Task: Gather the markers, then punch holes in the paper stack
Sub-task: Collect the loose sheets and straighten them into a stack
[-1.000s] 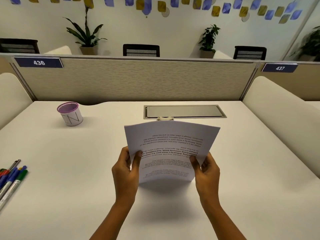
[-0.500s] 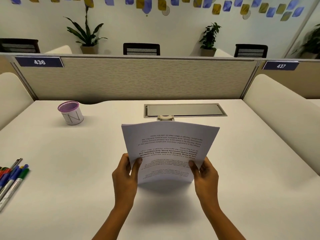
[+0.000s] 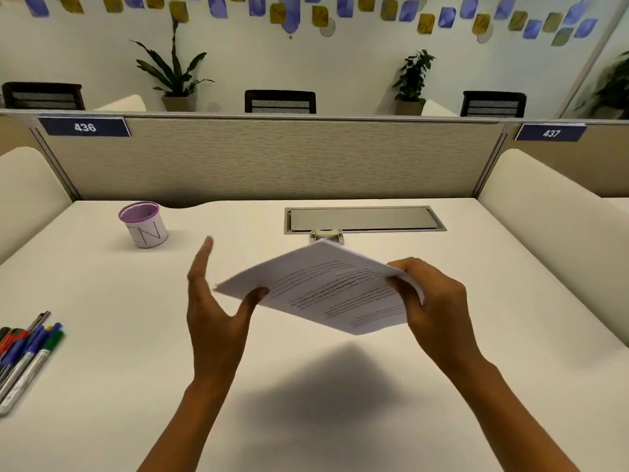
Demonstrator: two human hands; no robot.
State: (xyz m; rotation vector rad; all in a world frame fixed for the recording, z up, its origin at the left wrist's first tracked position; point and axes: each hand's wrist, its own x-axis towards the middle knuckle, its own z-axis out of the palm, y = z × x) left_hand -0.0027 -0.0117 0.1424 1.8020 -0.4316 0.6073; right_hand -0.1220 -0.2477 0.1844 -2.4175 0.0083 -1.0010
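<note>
While the white laminate desk (image 3: 102, 386) carries the items, blue partition labels (image 3: 84, 127) read "436" and "437". Above it, the white printed paper stack (image 3: 326, 287) is held tilted, text illegible. The right hand (image 3: 432, 301) has its grip pinched on the stack's right edge; the left hand (image 3: 214, 311) is spread, thumb touching the left edge. Coloured markers (image 3: 23, 352) lie far left.

White desk (image 3: 102, 386); beige partition (image 3: 272, 158); potted plants (image 3: 175, 76) behind.
</note>
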